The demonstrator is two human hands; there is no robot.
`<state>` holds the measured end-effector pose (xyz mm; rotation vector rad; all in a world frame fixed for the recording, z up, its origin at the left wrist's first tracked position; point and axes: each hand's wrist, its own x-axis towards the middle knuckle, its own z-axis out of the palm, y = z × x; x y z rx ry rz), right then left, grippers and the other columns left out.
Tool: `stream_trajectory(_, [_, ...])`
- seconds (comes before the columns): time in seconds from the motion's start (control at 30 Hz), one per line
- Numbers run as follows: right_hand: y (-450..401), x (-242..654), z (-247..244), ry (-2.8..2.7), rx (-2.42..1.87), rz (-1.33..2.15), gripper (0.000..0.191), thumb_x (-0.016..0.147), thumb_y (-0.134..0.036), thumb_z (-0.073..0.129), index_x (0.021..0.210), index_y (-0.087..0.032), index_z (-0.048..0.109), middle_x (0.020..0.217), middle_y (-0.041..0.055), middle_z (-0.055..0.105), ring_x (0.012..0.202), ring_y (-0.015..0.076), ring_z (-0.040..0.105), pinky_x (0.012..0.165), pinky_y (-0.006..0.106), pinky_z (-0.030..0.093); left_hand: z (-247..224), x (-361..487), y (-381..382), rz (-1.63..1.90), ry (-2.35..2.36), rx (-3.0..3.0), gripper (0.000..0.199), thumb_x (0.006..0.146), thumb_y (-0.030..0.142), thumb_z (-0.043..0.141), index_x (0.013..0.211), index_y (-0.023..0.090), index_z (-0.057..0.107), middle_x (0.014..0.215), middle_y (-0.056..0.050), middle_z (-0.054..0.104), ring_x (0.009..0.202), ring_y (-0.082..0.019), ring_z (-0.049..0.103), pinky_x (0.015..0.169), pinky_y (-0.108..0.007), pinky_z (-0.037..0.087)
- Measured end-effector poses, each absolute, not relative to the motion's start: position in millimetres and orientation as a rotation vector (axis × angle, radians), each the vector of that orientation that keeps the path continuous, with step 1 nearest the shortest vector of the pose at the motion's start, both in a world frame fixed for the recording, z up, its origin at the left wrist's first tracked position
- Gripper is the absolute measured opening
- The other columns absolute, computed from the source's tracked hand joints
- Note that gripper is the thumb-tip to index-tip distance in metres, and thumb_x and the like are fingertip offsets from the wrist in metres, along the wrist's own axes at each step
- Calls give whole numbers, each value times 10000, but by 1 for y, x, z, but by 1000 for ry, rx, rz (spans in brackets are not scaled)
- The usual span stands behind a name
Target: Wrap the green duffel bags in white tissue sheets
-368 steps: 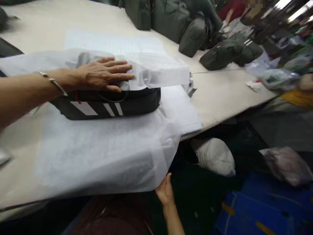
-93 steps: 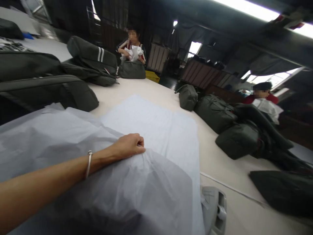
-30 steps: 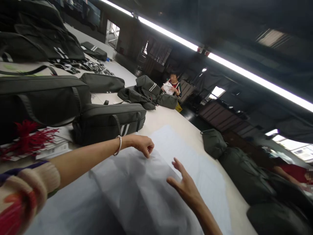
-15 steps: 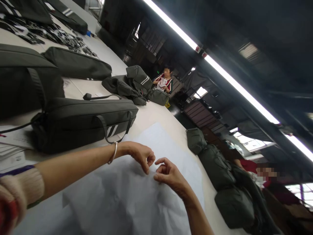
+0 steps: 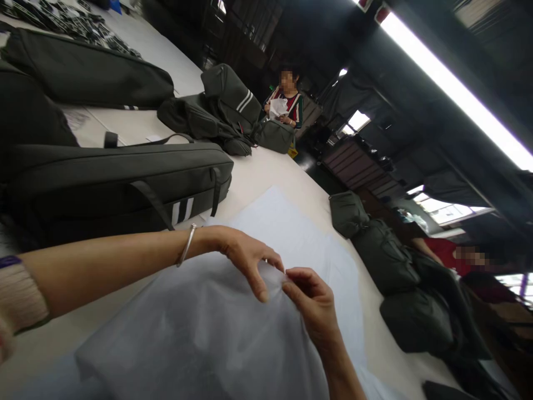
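A thin, translucent grey-white sheet (image 5: 200,328) rises in loose folds at the bottom centre, over a paler sheet (image 5: 270,216) lying flat on the table. My right hand (image 5: 314,303) pinches the raised sheet's edge between thumb and fingers. Touching that same edge, my left hand (image 5: 250,258) has its thumb and fingers spread apart, with a silver bangle on the wrist. The two hands' fingertips almost meet. What lies under the raised sheet is hidden.
A long dark bag (image 5: 112,183) with straps lies left of my hands. More dark bags (image 5: 225,105) are heaped beyond it, and others (image 5: 383,255) line the table's right edge. Two people (image 5: 287,103) are across the table and at right.
The sheet's edge is lifted higher and my right hand has closed on it. My left thumb and fingers have spread. The view has shifted, with the bags appearing nearer.
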<state>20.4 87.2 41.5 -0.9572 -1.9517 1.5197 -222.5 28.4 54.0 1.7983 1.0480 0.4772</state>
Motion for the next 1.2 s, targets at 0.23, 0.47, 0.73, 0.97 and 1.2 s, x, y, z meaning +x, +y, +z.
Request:
stream_trajectory(0.23, [100, 21, 15, -2242, -975, 1095, 190, 775, -333, 718, 915, -204, 716, 796, 15, 659, 625, 118, 522, 610, 256, 445, 36, -229, 35, 525, 1273, 1798, 178, 765, 376, 657, 799, 213, 595, 651, 65, 548, 610, -116, 491, 529, -232, 327])
stream_trajectory(0.47, [105, 16, 1, -2243, -1144, 1317, 281, 772, -372, 699, 982, -186, 702, 821, 6, 628, 581, 91, 440, 544, 232, 364, 11, -249, 21, 450, 2039, 2076, 181, 848, 356, 636, 925, 192, 629, 853, -37, 666, 837, -205, 608, 710, -296, 417])
stream_trajectory(0.73, [109, 14, 16, -2347, -1011, 1070, 229, 779, -311, 683, 982, -205, 696, 864, -4, 664, 604, 98, 498, 621, 249, 435, 14, -122, -53, 607, 1892, 2462, 595, 851, 585, 578, 1270, 163, 565, 1309, -154, 603, 1214, -328, 543, 1018, -473, 395])
stream_trajectory(0.97, [49, 98, 77, -2659, -958, 483, 515, 970, -474, 458, 1428, -241, 433, 1484, 73, 433, 1383, 223, 359, 1158, 437, 253, -10, -121, -47, 577, 1924, 2359, 552, 912, 598, 445, 1319, 238, 544, 1350, -99, 587, 1230, -307, 543, 1038, -482, 404])
stream_trajectory(1.2, [68, 189, 52, -2540, -1560, 511, 647, 982, -585, 296, 1452, -153, 402, 1511, 135, 377, 1419, 262, 301, 1169, 486, 197, 8, -128, -32, 418, 1912, 2199, 480, 940, 425, 281, 1231, 213, 598, 1288, -80, 624, 1188, -258, 560, 1022, -414, 429])
